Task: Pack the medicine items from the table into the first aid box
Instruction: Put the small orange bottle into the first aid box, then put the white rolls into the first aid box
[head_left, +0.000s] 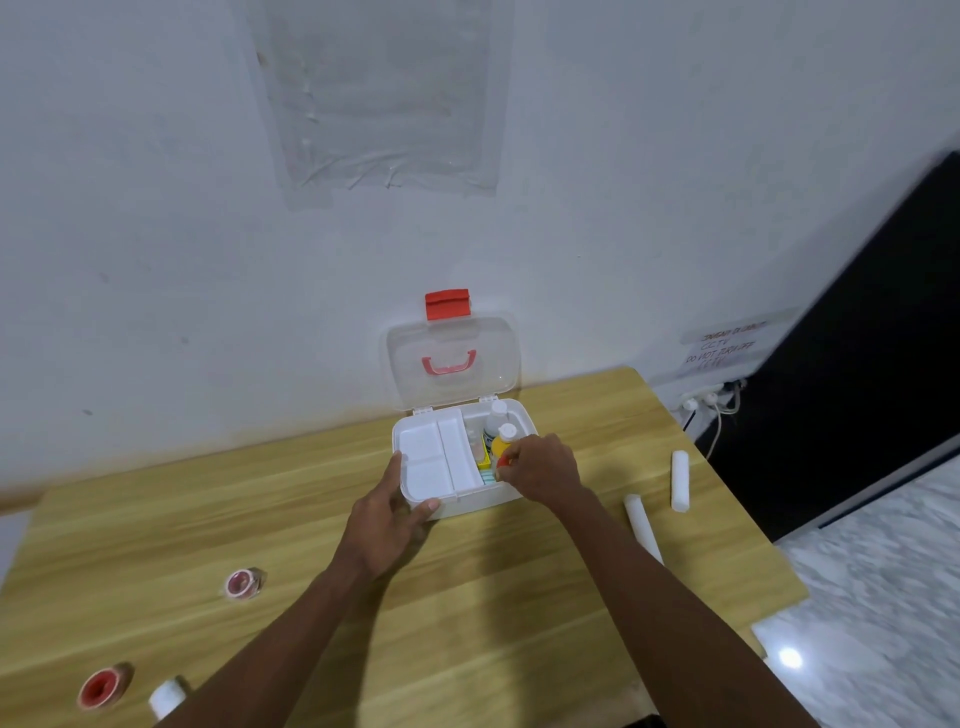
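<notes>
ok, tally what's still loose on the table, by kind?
White cylindrical gauze rolls: 2
Red-cored tape rolls: 2
Small white roll at the near edge: 1
Total: 5

A plain indoor room, perhaps an office or back room: bare white wall (156, 208), wooden bench (260, 519), handwritten CCTV notice (724, 345) above plugged sockets (709, 400), marble-patterned floor (883, 597)
</notes>
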